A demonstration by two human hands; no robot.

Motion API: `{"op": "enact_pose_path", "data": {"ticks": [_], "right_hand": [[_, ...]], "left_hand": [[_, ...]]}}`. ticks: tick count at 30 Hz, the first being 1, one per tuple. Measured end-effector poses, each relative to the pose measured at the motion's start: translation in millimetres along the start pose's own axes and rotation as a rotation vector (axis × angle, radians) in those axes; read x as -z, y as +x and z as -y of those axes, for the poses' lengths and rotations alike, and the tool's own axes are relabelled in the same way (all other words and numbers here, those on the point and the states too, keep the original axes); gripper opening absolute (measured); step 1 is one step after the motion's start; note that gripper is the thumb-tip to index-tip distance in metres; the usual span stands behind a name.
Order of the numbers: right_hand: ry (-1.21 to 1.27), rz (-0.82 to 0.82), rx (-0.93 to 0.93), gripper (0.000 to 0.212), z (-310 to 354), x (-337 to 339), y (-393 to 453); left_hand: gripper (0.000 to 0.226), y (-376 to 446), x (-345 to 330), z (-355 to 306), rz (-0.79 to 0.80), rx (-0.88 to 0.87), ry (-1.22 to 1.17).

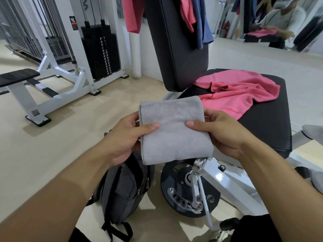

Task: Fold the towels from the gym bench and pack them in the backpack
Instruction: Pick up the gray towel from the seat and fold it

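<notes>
A grey towel [173,130], folded into a small rectangle, is held in the air in front of me. My left hand [125,138] pinches its left edge, thumb on top. On the towel's right edge my right hand [220,133] grips the same way. Below the towel a dark grey backpack [122,191] stands on the floor. A pink towel [239,91] lies crumpled on the black seat of the gym bench [269,123]. More pink towels [132,14] and a blue towel [202,20] hang over the upright backrest [176,49].
The bench's white frame and round black pivot plate [187,191] sit right of the backpack. A white weight-stack machine [97,49] with a flat black bench [17,77] stands at the left. A mirror [279,20] lines the far right wall.
</notes>
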State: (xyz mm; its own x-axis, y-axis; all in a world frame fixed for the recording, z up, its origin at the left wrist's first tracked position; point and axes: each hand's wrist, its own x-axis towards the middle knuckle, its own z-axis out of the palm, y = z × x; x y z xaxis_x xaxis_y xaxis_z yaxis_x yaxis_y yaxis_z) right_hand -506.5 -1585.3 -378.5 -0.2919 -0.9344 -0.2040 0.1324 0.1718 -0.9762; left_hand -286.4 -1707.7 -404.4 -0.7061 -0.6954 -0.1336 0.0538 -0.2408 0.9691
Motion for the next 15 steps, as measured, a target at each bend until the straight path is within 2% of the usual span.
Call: {"op": "enact_pose_path", "data": {"ticks": [4, 11, 13, 15], "right_hand": [[0.040, -0.025, 0.028, 0.047, -4, -2, 5], [0.004, -0.096, 0.063, 0.038, -4, -4, 7], [-0.049, -0.099, 0.110, 0.028, -4, -4, 6], [-0.121, -0.105, 0.181, 0.027, -4, -4, 6]], "left_hand": [[0.061, 6, 5, 1, 0.012, -0.009, 0.038], [0.037, 19, 5, 1, -0.123, -0.078, 0.032], [0.026, 19, 3, -1, -0.128, -0.094, 0.050], [0.024, 20, 3, 0, -0.125, -0.109, 0.065]]}}
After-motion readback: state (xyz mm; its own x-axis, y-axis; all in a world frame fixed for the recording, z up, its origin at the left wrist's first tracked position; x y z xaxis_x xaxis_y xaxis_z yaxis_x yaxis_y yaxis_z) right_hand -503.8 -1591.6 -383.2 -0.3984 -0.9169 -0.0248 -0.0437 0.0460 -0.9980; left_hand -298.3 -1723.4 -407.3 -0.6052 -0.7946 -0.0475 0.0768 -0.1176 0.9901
